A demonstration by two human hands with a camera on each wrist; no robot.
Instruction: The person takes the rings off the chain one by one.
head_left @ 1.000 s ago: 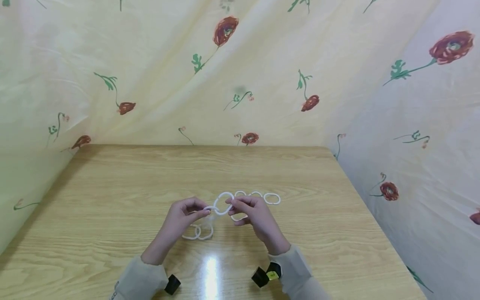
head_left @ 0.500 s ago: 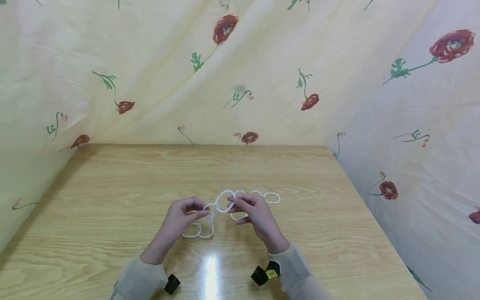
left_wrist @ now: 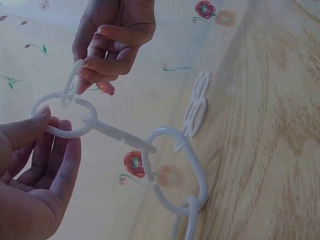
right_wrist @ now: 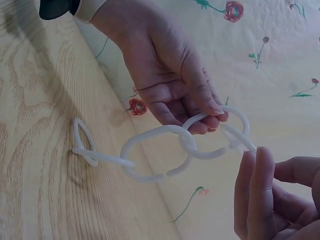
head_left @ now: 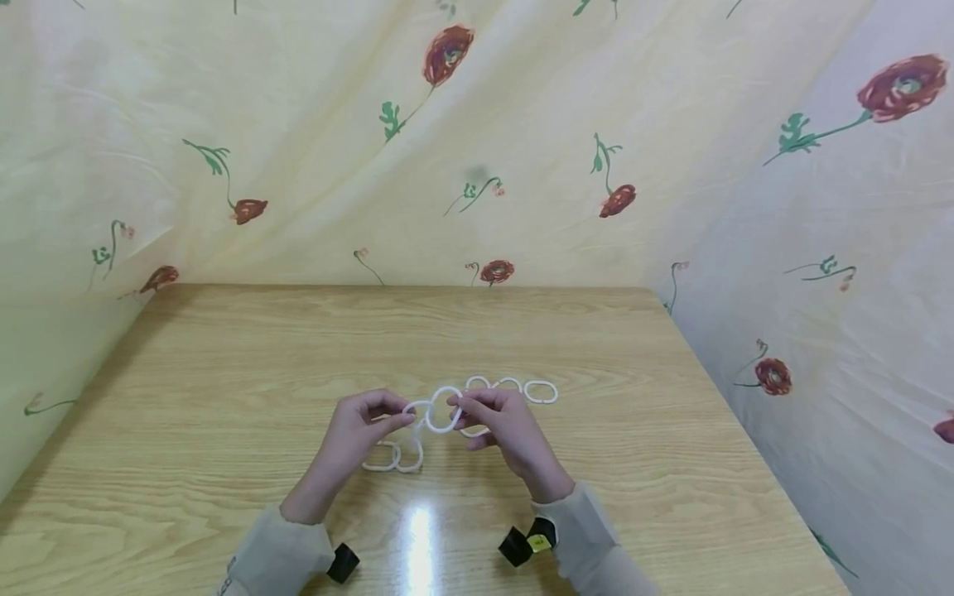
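My left hand [head_left: 365,424] pinches a white plastic chain link [left_wrist: 65,134] between thumb and fingers, above the table. Several joined links hang from it, among them a larger-looking link [left_wrist: 199,172] in the left wrist view, and the chain's tail [head_left: 410,470] reaches down to the table. Opposite, my right hand [head_left: 514,430] pinches another white link [head_left: 445,389] by its right side. This link meets the left-held one close to a gap in that one's rim; in the left wrist view it passes through the ring.
More white links lie on the wooden table [head_left: 298,339] behind my right hand, including an oval link [head_left: 556,392] at the right and a partly covered link [head_left: 477,378]. A flowered cloth [head_left: 320,165] hangs along the back and sides.
The link in my right hand rises a little, then dips and tilts against the left-held link. My left hand stays almost in place, and the table links look unmoved.
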